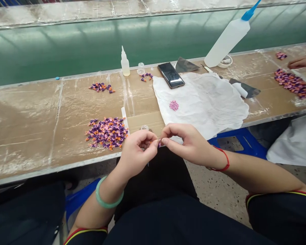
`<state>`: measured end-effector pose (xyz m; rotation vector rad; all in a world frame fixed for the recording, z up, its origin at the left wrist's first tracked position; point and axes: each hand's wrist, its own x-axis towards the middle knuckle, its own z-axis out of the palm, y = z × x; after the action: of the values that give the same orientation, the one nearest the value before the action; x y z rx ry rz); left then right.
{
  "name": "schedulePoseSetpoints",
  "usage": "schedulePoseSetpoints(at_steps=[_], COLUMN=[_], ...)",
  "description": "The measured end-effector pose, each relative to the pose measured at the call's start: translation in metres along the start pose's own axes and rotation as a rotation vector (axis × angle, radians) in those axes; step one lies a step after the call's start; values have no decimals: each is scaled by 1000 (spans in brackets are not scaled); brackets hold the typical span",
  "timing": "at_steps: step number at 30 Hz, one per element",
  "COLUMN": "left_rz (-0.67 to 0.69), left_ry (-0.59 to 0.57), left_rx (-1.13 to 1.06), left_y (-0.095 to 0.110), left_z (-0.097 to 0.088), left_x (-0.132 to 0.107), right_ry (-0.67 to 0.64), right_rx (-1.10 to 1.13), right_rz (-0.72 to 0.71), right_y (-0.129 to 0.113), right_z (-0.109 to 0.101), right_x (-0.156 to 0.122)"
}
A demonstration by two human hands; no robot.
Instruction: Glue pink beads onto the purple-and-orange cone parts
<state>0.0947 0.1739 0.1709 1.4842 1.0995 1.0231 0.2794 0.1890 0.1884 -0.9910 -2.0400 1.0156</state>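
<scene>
A long brown cardboard-topped workbench (28,136) carries a heap of small purple-and-orange pieces (107,132) and a crumpled white sheet (201,102). Over the bench's near edge, the left hand (139,153) and right hand (186,143) are both closed in a pinch, fingertips almost meeting — between them, a tiny purple piece (159,143), too small to see clearly.

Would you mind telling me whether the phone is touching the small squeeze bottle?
Apart. The head view shows the phone well to the right of the small squeeze bottle, with a clear jar standing between them.
</scene>
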Motion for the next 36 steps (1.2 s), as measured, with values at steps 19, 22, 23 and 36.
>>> schedulePoseSetpoints(at_steps=[19,22,23,36], left_rz=[-157,-245,-278,-336], left_ry=[166,181,167,95], left_rx=[-380,-426,-441,-557], left_y=[-29,-38,-41,-48], left_z=[-17,-19,-19,-22], left_x=[-16,-24,-26,-28], right_ry=[-115,-146,-164,-517], right_rx=[-145,-373,-461,-967], right_rz=[-40,-195,-244,-324], right_y=[11,25,30,30], right_z=[-1,1,2,12], right_x=[20,33,39,75])
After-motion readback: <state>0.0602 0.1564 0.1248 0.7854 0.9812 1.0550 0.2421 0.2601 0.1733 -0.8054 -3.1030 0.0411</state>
